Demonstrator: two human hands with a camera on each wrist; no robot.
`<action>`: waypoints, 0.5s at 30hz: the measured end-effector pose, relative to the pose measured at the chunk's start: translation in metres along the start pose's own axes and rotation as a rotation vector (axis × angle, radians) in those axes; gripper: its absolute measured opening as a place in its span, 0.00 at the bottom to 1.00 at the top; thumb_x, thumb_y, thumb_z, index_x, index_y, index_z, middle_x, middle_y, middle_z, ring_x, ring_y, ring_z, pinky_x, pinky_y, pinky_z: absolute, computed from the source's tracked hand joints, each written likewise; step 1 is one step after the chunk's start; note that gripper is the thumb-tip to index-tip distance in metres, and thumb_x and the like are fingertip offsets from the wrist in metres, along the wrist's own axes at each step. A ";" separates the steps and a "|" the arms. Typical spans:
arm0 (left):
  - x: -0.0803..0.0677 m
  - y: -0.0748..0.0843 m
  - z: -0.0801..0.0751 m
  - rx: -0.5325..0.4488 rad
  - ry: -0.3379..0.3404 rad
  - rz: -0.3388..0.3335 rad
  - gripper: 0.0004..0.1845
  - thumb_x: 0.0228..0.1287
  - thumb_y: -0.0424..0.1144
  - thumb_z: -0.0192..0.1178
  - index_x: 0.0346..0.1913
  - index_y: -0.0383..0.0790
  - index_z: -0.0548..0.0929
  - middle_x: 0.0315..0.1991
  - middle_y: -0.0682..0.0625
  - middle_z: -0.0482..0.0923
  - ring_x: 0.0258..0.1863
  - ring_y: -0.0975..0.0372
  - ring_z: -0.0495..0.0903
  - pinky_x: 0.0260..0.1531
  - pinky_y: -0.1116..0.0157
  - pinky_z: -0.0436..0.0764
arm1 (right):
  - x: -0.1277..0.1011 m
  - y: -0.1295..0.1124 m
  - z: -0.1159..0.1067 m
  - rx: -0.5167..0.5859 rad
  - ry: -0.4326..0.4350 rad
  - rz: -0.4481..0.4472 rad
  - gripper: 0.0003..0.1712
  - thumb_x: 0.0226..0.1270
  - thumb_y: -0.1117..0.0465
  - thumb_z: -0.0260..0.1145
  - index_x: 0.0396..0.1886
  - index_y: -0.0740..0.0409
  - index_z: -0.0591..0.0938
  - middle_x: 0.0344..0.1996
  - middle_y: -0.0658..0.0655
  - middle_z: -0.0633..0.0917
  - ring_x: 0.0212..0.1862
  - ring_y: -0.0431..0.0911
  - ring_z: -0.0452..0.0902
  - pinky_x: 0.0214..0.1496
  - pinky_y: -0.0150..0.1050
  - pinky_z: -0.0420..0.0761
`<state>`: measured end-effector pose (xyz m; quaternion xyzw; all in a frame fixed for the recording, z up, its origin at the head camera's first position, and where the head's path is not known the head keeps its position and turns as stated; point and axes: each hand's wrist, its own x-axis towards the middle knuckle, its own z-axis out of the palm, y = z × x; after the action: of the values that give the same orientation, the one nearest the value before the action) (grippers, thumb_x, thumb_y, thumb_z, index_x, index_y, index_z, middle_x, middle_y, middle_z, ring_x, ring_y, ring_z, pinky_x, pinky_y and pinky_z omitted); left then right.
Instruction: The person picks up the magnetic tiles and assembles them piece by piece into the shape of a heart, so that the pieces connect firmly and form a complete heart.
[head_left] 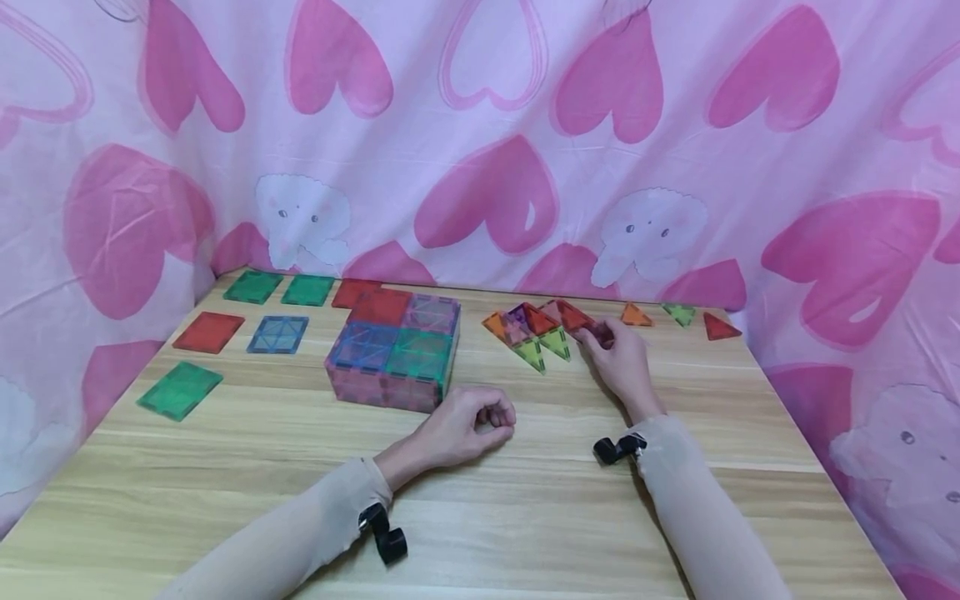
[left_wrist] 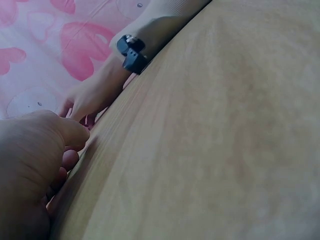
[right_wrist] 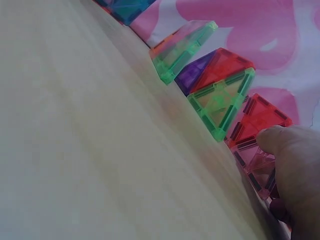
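Note:
My right hand reaches to the right end of a cluster of triangle tiles at the back of the wooden table. In the right wrist view its thumb lies on a pink triangle tile with fingers curled beneath, pinching it, beside a red triangle and a green one. My left hand rests on the table as a loose curl and holds nothing, just right of a flat box of square tiles. The left wrist view shows the left hand against the wood.
Flat square tiles lie at the left: green, red, blue, two more green at the back. Loose triangles, orange, green and red, lie back right. A pink heart cloth walls the table.

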<state>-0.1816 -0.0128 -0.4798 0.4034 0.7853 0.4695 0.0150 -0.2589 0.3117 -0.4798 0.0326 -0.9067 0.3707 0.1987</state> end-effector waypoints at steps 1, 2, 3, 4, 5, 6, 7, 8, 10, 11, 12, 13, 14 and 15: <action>0.000 0.000 0.000 0.002 -0.001 -0.001 0.08 0.71 0.31 0.75 0.41 0.49 0.87 0.35 0.60 0.86 0.36 0.72 0.83 0.40 0.69 0.84 | 0.001 -0.001 0.001 0.008 -0.001 0.004 0.13 0.82 0.53 0.73 0.50 0.60 0.88 0.38 0.61 0.89 0.40 0.52 0.82 0.45 0.44 0.78; 0.000 0.001 0.000 0.004 -0.001 -0.003 0.08 0.71 0.32 0.75 0.41 0.49 0.88 0.35 0.61 0.86 0.36 0.72 0.83 0.40 0.69 0.84 | 0.003 -0.002 0.003 0.017 -0.005 0.006 0.13 0.82 0.54 0.73 0.50 0.60 0.88 0.38 0.61 0.89 0.41 0.52 0.82 0.45 0.44 0.78; -0.001 0.001 0.000 0.006 -0.001 -0.005 0.08 0.71 0.32 0.75 0.41 0.50 0.88 0.35 0.61 0.86 0.36 0.72 0.83 0.40 0.69 0.84 | 0.004 -0.002 0.004 0.025 -0.008 0.011 0.13 0.82 0.54 0.73 0.50 0.60 0.88 0.38 0.61 0.89 0.41 0.52 0.82 0.45 0.43 0.78; -0.001 0.002 0.000 0.008 -0.001 -0.009 0.08 0.71 0.32 0.75 0.41 0.50 0.88 0.35 0.62 0.86 0.36 0.72 0.83 0.40 0.69 0.84 | 0.005 -0.003 0.005 0.030 -0.012 0.018 0.13 0.82 0.54 0.73 0.50 0.60 0.88 0.39 0.61 0.89 0.41 0.51 0.82 0.45 0.42 0.78; -0.001 0.002 -0.001 0.010 -0.002 -0.013 0.08 0.71 0.32 0.75 0.41 0.50 0.88 0.35 0.62 0.86 0.36 0.72 0.83 0.40 0.69 0.84 | 0.005 -0.003 0.005 0.035 -0.013 0.023 0.13 0.82 0.54 0.73 0.50 0.60 0.88 0.39 0.61 0.89 0.42 0.51 0.82 0.45 0.42 0.78; -0.001 0.002 -0.001 0.010 -0.002 -0.016 0.08 0.71 0.33 0.75 0.41 0.50 0.88 0.35 0.62 0.86 0.36 0.72 0.83 0.40 0.69 0.84 | 0.006 -0.003 0.006 0.039 -0.016 0.029 0.13 0.81 0.54 0.73 0.50 0.60 0.89 0.40 0.61 0.90 0.42 0.51 0.82 0.45 0.41 0.78; -0.001 0.002 -0.001 0.010 -0.003 -0.021 0.08 0.71 0.33 0.75 0.41 0.50 0.88 0.35 0.62 0.85 0.36 0.72 0.83 0.40 0.69 0.84 | 0.006 -0.004 0.006 0.041 -0.017 0.031 0.13 0.81 0.54 0.74 0.51 0.60 0.89 0.40 0.61 0.90 0.43 0.51 0.83 0.46 0.41 0.78; -0.001 0.002 -0.001 0.010 -0.002 -0.022 0.08 0.71 0.33 0.75 0.41 0.51 0.88 0.35 0.63 0.85 0.36 0.72 0.83 0.40 0.68 0.84 | 0.006 -0.004 0.006 0.043 -0.019 0.033 0.14 0.81 0.54 0.74 0.51 0.61 0.89 0.40 0.61 0.90 0.43 0.52 0.83 0.46 0.42 0.78; -0.001 0.002 -0.001 0.012 -0.001 -0.024 0.08 0.71 0.33 0.75 0.41 0.51 0.88 0.35 0.63 0.85 0.36 0.72 0.83 0.40 0.68 0.84 | 0.006 -0.004 0.005 0.050 -0.025 0.037 0.15 0.80 0.54 0.75 0.53 0.62 0.89 0.41 0.63 0.90 0.44 0.53 0.84 0.47 0.43 0.79; -0.001 0.002 -0.001 0.012 0.000 -0.023 0.08 0.71 0.33 0.75 0.41 0.51 0.88 0.35 0.63 0.85 0.36 0.72 0.83 0.40 0.68 0.84 | 0.006 -0.005 0.005 0.055 -0.031 0.039 0.17 0.80 0.53 0.75 0.54 0.62 0.89 0.42 0.63 0.90 0.44 0.54 0.84 0.48 0.43 0.79; -0.001 0.002 -0.001 0.013 0.001 -0.023 0.09 0.71 0.33 0.75 0.41 0.51 0.88 0.35 0.63 0.85 0.36 0.72 0.83 0.40 0.68 0.84 | 0.006 -0.004 0.005 0.061 -0.038 0.044 0.18 0.80 0.52 0.75 0.55 0.62 0.88 0.43 0.63 0.90 0.45 0.54 0.84 0.48 0.43 0.80; -0.001 0.002 -0.001 0.015 0.001 -0.023 0.09 0.71 0.32 0.75 0.41 0.52 0.87 0.35 0.63 0.85 0.36 0.72 0.83 0.40 0.68 0.84 | 0.006 -0.004 0.004 0.072 -0.046 0.053 0.20 0.80 0.51 0.75 0.56 0.62 0.88 0.44 0.63 0.90 0.46 0.53 0.84 0.49 0.43 0.80; 0.000 0.002 -0.001 0.016 0.002 -0.022 0.09 0.71 0.32 0.75 0.41 0.52 0.87 0.35 0.63 0.85 0.36 0.72 0.83 0.40 0.68 0.84 | 0.006 -0.003 0.003 0.092 -0.051 0.065 0.21 0.80 0.49 0.75 0.58 0.61 0.87 0.45 0.62 0.89 0.46 0.53 0.83 0.49 0.42 0.80; 0.000 0.002 0.000 0.017 0.002 -0.021 0.09 0.71 0.32 0.75 0.41 0.52 0.87 0.35 0.63 0.85 0.36 0.72 0.83 0.40 0.68 0.84 | 0.005 -0.002 0.002 0.122 -0.052 0.081 0.23 0.79 0.48 0.75 0.60 0.60 0.86 0.46 0.61 0.89 0.48 0.51 0.83 0.50 0.40 0.80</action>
<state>-0.1807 -0.0125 -0.4781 0.3947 0.7934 0.4631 0.0160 -0.2642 0.3094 -0.4782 0.0173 -0.8879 0.4320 0.1575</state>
